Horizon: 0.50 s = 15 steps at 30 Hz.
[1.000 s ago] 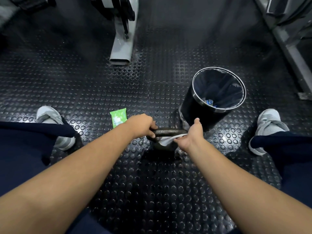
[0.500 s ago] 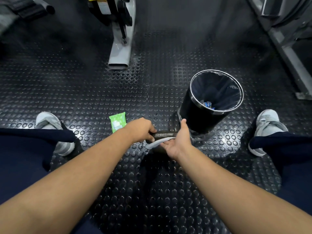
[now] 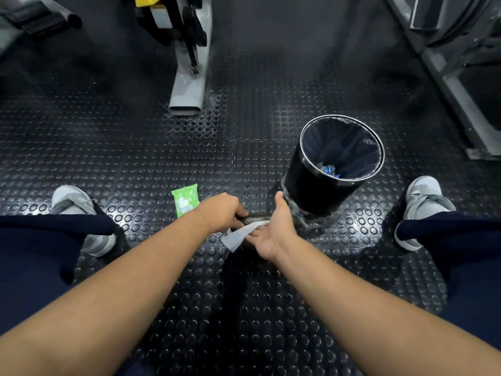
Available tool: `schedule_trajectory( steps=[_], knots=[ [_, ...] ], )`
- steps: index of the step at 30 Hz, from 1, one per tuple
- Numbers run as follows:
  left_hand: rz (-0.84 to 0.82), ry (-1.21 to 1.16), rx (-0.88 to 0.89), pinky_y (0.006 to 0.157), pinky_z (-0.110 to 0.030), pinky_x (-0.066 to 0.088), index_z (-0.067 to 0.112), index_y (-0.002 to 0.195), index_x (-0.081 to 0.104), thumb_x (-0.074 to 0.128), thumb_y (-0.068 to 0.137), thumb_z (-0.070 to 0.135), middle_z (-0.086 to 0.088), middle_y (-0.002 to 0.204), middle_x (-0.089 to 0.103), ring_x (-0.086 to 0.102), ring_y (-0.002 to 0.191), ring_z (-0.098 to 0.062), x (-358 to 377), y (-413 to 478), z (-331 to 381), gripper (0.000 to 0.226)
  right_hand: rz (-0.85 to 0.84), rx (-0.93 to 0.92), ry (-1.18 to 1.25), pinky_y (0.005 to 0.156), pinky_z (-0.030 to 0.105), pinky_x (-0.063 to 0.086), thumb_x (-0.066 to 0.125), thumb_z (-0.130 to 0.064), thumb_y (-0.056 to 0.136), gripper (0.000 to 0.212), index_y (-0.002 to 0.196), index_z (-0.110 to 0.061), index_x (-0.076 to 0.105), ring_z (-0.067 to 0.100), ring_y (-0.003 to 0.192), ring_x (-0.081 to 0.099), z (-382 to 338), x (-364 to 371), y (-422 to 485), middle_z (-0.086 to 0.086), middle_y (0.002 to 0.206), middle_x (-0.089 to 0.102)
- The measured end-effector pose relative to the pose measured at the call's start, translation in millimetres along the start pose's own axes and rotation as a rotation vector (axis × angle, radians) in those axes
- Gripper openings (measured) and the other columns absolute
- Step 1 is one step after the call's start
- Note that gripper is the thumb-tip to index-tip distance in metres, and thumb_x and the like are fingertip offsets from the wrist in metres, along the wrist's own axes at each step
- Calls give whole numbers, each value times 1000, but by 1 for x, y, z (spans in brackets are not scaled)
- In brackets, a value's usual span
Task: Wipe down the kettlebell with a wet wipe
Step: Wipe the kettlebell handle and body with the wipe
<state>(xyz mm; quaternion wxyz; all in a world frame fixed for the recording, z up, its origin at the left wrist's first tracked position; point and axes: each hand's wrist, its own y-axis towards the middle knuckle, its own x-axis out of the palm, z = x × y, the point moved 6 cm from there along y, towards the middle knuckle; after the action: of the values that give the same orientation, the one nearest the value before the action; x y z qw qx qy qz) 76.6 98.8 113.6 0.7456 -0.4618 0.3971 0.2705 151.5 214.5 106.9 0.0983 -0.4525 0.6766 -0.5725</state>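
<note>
A person's left hand (image 3: 223, 213) is gripping one end of the handle of a dark, dull-metal kettlebell (image 3: 257, 216). Its fingers are curled fully over the bar, apparently bracing the weight so it does not shift under the rubbing. The right hand (image 3: 271, 234) is lying palm-up beside it, thumb pointing away from the body. Its half-curled fingers are pinching a thin white wet wipe (image 3: 240, 236) against the near side of the handle, and a loose corner of the sheet is trailing toward the person. That grip suggests the wipe is being worked along and under the bar.

The kettlebell is sitting on the black studded rubber floor (image 3: 244, 308), midway between the person's feet and just short of the bin. Only a short stretch of its handle is showing, matt, grey-brown and scuffed. The body below may be equally worn, but it is lost in shadow beneath the hands.

A flat green packet of wipes (image 3: 185, 202) is lying just beyond the left wrist, within easy reach for a fresh sheet. A black cylindrical waste bin with a bright metal rim (image 3: 306, 158) is standing just past the right thumb, handy for the used one, and a blue wrapper is resting at its bottom. Grey trainers (image 3: 73, 202) and navy trouser legs are framing the scene on both sides, and the pale grey foot of an exercise machine (image 3: 189, 85) is showing farther off.
</note>
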Motion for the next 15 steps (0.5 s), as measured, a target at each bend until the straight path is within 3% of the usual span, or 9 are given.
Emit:
schedule_trajectory(
  steps=[4,6,8,10,13,15],
  knots=[
    [-15,-13,-9,95,-40,56,31,132,68,80,84,46,10,131,69,66,115,-16,2,0,-1,52,54,-32,72,76,54,57,51,-74,91,80,134,-6,53,44,102,67,-28,-21,4,27,124,62],
    [-16,-20,-10,96,-41,56,30,133,68,80,85,46,11,132,68,66,115,-15,2,0,-2,52,99,-87,87,98,56,52,50,-76,89,81,139,-13,55,43,123,60,-35,-31,10,21,142,57],
    [-16,-23,-14,96,-40,56,30,132,68,80,85,45,12,131,69,66,115,-15,3,0,-2,51,183,-133,84,117,57,36,54,-81,79,88,146,-25,53,41,139,49,-35,-42,18,13,156,47],
    [-17,-15,-21,96,-39,56,31,132,69,80,84,45,12,129,70,67,113,-14,4,1,-2,51,194,-152,77,119,53,34,56,-81,79,88,146,-25,53,38,139,51,-27,-44,21,11,154,50],
    [-19,3,-15,91,-38,57,32,130,70,80,83,47,12,124,72,68,107,-14,3,2,-2,50,108,-155,25,112,47,47,59,-73,87,77,136,-14,57,35,115,69,-12,-34,15,17,128,69],
    [-17,-1,-9,88,-36,58,33,128,71,80,83,47,14,120,73,68,102,-12,2,1,-1,48,67,-127,14,108,48,51,61,-72,87,74,132,-13,56,35,107,72,-1,-31,14,18,121,71]
  ],
)
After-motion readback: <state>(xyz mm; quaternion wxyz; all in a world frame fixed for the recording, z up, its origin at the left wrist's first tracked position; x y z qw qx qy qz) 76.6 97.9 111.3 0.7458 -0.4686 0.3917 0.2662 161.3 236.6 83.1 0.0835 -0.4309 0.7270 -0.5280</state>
